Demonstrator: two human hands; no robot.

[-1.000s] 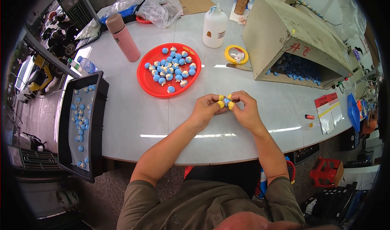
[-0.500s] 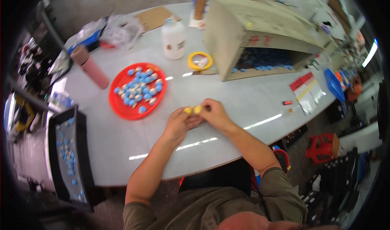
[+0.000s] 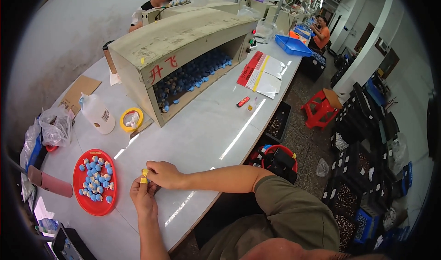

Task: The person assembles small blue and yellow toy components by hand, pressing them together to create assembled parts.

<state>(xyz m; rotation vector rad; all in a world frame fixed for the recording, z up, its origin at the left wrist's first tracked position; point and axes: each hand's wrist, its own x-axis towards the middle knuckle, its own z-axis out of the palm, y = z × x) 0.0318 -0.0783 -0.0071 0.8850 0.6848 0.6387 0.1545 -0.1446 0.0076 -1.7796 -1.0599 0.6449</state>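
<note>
My left hand (image 3: 143, 198) and my right hand (image 3: 166, 175) meet above the table, just right of the red round tray (image 3: 114, 186). Both are closed, their fingertips pinched together. Yellow wraps (image 3: 144, 180) that look like tape sit on the touching digits. Anything between the fingertips is hidden or too small to make out. On the tray lie several small blue-and-cream balls (image 3: 95, 179), loosely gathered toward its middle.
A beige box-shaped housing (image 3: 183, 39) holds many blue pieces. Near it are a yellow tape roll (image 3: 123, 123), a white bottle (image 3: 98, 114), a pink flask (image 3: 50, 182), a red lighter-like object (image 3: 243, 102) and plastic bags (image 3: 264, 74). Two people work farther back. A red stool (image 3: 320, 111) stands right.
The head view has swung to the right and upward, so the tray, housing and hands appear farther left. My hands stay together with fingertips pinched.
</note>
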